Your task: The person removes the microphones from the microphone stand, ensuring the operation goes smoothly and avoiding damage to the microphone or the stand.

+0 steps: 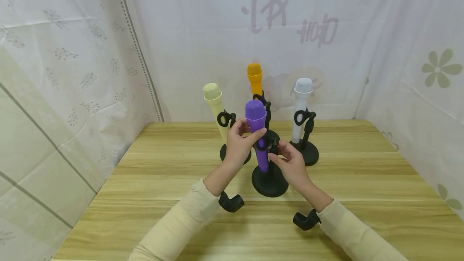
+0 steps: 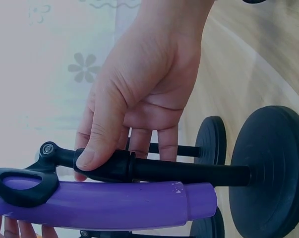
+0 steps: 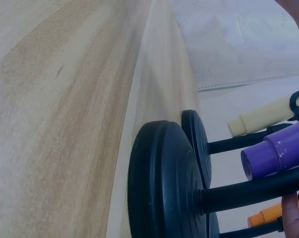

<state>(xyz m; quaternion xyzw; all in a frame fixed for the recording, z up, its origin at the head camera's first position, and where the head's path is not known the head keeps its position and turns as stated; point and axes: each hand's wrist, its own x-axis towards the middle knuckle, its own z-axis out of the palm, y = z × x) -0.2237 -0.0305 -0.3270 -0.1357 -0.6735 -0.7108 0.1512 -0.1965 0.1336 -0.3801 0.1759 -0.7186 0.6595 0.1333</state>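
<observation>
A purple microphone leans in the clip of a black microphone stand on the table. My left hand holds the microphone just below its head, thumb in front and fingers behind. The right hand pinches the stand just under the clip. In the left wrist view its thumb presses the collar of the upright, and the purple handle runs through the ring clip. The round base rests on the wood in the right wrist view.
Three more microphones stand in black stands behind: pale yellow at left, orange at the back, white at right. A black curved piece shows by the left cuff, another by the right. Curtains surround the wooden table.
</observation>
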